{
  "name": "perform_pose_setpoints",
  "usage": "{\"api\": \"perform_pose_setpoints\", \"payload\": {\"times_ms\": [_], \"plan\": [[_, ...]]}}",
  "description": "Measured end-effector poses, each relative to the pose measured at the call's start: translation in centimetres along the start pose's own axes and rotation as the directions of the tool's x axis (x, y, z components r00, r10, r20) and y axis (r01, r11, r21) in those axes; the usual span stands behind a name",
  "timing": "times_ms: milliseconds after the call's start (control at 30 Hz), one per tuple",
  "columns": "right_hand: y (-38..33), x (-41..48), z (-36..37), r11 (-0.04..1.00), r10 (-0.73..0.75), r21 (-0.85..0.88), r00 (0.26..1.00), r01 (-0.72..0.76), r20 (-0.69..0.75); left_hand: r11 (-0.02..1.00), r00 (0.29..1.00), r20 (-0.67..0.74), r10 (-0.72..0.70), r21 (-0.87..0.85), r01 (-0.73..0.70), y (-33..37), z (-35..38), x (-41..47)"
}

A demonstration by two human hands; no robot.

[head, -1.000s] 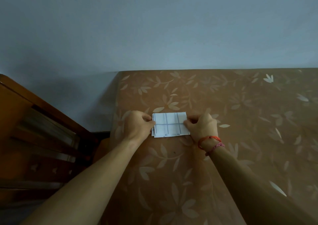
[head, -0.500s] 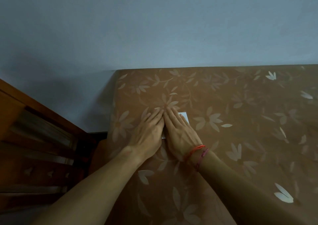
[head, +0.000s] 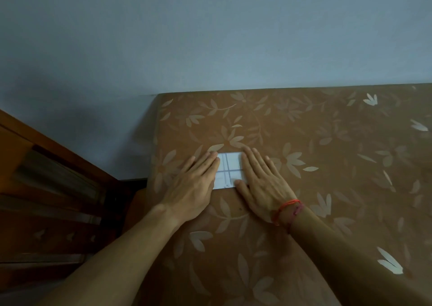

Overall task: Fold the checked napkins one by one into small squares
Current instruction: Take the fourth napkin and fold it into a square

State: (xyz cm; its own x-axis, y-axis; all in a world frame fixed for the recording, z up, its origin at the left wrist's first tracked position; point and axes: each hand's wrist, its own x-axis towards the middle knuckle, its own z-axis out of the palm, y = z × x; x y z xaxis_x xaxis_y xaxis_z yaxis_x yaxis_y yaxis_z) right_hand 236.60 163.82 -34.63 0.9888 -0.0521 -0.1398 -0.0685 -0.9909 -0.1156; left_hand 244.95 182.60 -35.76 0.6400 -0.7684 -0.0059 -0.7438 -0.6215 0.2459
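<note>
Largest item, wall (head: 210,36): plain, pale blue, behind everything. Next, table (head: 339,200): brown cover with a pale leaf print, far edge against the wall. Wooden furniture (head: 46,188): dark, at my left, off the table; I cannot tell what kind. Left hand (head: 194,184): flat, fingers straight and together, pressing down on the left part of the napkin. Right hand (head: 261,184): also flat, fingers straight, pressing the right part, thumb at the near edge; neither hand grips anything. Napkin (head: 230,170): white with thin grey-blue check lines, already folded, lying flat on the table near its left end, between and under both hands. Only a middle strip shows. Both side edges run under the hands, so I judge the long axis to run left to right, roughly along the table's far edge, but I cannot confirm it; the near edge faces me almost squarely, with a slight tilt. Bracelets (head: 287,212): red and pink cords on the right wrist. Risks, as I judge them: flat palms sliding outward on the smooth cover could drag the layers out of line; lifting too soon could let the crease spring open; a skewed edge now would make the next fold an oblong, not a square.
</note>
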Motion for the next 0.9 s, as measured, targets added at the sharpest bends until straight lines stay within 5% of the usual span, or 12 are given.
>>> {"api": "perform_pose_setpoints", "payload": {"times_ms": [300,433,500,533,633,700,767,900], "plan": [[0.5,-0.4,0.2,0.997,0.046,-0.059,0.999,-0.045,0.007,1.0,1.0,0.029,0.003,0.017,-0.003,0.1,0.0,-0.2],[0.2,-0.1,-1.2,0.984,0.076,0.152,0.994,-0.087,0.08,0.946,0.991,0.07,-0.113,-0.298,0.129,1.4,-1.9,0.3],[-0.1,-0.9,-3.9,0.878,0.205,0.42,0.974,-0.229,0.101,0.818,0.962,0.057,-0.267,-0.513,0.258,2.2,-3.5,0.7],[-0.2,-1.1,-5.2,0.746,0.337,0.561,0.93,-0.358,0.145,0.734,0.927,0.051,-0.371,-0.596,0.327,2.3,-4.0,0.8],[1.2,-2.2,-5.2,0.394,0.492,0.689,0.773,-0.609,0.402,0.269,0.782,0.149,-0.605,-0.886,0.377,2.3,-4.6,0.8],[0.7,-2.6,-5.1,0.304,0.497,0.783,0.791,-0.543,0.356,-0.024,0.716,0.25,-0.652,-0.95,0.31,2.3,-4.5,0.4],[0.2,-2.1,-4.9,0.034,0.547,0.914,0.773,-0.404,0.321,-0.191,0.678,0.331,-0.656,-0.942,0.274,2.6,-4.4,-0.2],[-0.4,-2.8,-5.5,-0.105,0.481,0.955,0.826,-0.279,0.294,-0.264,0.665,0.369,-0.649,-0.929,0.258,3.3,-4.3,-0.7]]}}
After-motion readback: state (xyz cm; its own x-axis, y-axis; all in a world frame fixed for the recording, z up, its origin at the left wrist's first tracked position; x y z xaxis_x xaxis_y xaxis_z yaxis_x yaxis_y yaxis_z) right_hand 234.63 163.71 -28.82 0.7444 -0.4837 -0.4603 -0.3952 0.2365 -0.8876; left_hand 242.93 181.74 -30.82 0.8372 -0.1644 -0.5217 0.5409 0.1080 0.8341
